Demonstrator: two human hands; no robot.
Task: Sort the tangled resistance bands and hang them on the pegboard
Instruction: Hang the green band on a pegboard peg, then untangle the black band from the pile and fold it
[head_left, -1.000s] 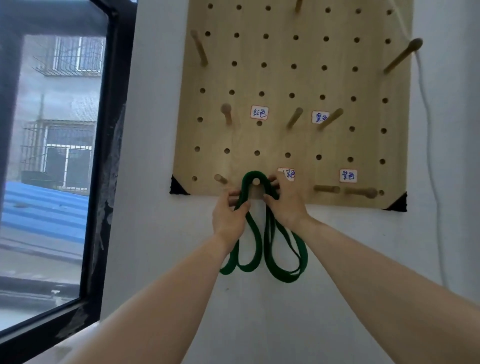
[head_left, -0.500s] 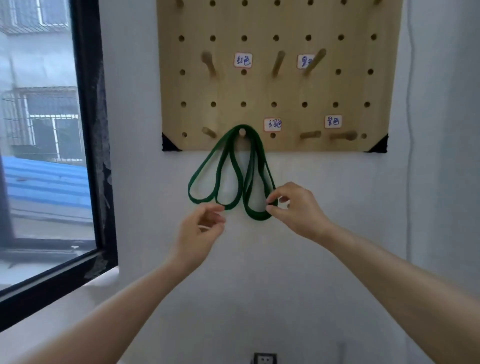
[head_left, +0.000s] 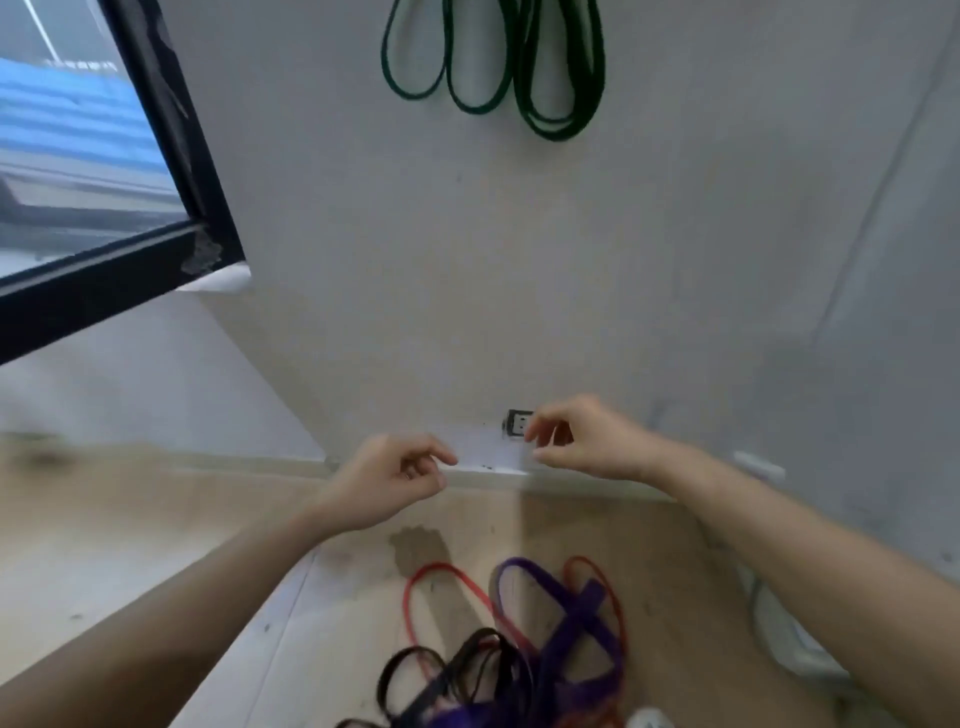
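your left hand (head_left: 395, 483) and right hand (head_left: 587, 441) hover with fingers loosely curled, holding nothing. the green bands (head_left: 551, 134) hang against the wall, tops cut off. the red, purple and black tangle (head_left: 571, 639) lies blurred on the floor, clipped below.

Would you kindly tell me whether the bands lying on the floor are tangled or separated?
Tangled: the purple band, red bands and black bands cross over one another in one heap.

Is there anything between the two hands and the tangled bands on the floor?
Nothing visible stands between. The left hand and right hand hang empty above the pile on the floor. Within it the purple band, red band and black band overlap.
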